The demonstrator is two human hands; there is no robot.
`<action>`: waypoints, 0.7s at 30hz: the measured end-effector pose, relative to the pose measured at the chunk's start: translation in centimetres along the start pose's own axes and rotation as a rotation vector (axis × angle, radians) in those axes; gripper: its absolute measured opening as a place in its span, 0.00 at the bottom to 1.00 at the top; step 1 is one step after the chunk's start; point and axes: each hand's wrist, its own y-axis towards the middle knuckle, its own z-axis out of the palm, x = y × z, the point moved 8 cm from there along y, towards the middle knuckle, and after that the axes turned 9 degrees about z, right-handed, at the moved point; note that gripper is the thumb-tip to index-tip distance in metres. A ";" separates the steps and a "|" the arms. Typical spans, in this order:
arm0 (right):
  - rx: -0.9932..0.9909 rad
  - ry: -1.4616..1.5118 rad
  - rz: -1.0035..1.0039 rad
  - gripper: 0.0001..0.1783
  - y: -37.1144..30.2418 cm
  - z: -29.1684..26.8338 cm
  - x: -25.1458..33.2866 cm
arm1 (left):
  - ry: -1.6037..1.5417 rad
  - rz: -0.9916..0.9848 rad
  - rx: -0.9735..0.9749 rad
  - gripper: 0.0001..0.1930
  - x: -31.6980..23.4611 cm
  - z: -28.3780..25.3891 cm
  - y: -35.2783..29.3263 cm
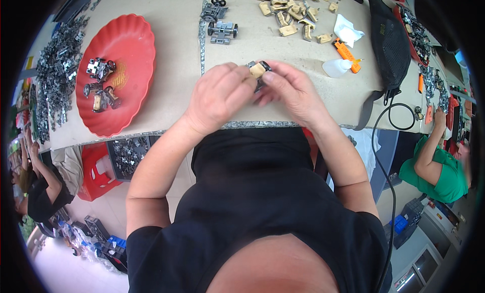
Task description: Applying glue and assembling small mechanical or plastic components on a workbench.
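Note:
Both my hands meet over the table's near edge around a small wheeled toy chassis (pixel 258 70), which shows a tan block and a black wheel. My left hand (pixel 221 95) has its fingers curled against the chassis's left side, partly covering it. My right hand (pixel 294 91) pinches the right side, thumb beside the black wheel. Beyond my hands, two similar grey chassis with black wheels, one nearer (pixel 222 33) and one farther (pixel 214 11), stand on the table. At the left, a red scalloped plate (pixel 135 50) carries a few wheeled assemblies (pixel 101 69), one with a tan part.
Tan parts (pixel 289 12) lie heaped at the far side. To the right are a white tissue (pixel 347 31), an orange tool (pixel 348 56), a small white bottle (pixel 336 67) and a black bag (pixel 390 45) with a cable. Grey metal parts (pixel 58 65) pile up far left. Co-workers sit on both sides.

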 end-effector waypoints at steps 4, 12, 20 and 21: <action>0.073 0.058 0.055 0.14 0.2 0.7 -1.0 | 0.121 0.050 0.019 0.18 -1.6 0.1 0.4; 0.051 -0.257 0.020 0.15 -0.3 -0.9 1.3 | -0.751 -0.854 -0.129 0.17 2.5 1.5 -2.8; 0.020 -0.298 0.035 0.17 0.1 -0.4 1.2 | -1.187 -1.203 -0.072 0.13 4.0 5.0 -3.5; 0.015 -0.298 0.031 0.17 0.2 -0.5 1.2 | -1.170 -1.197 -0.079 0.12 4.0 5.0 -3.6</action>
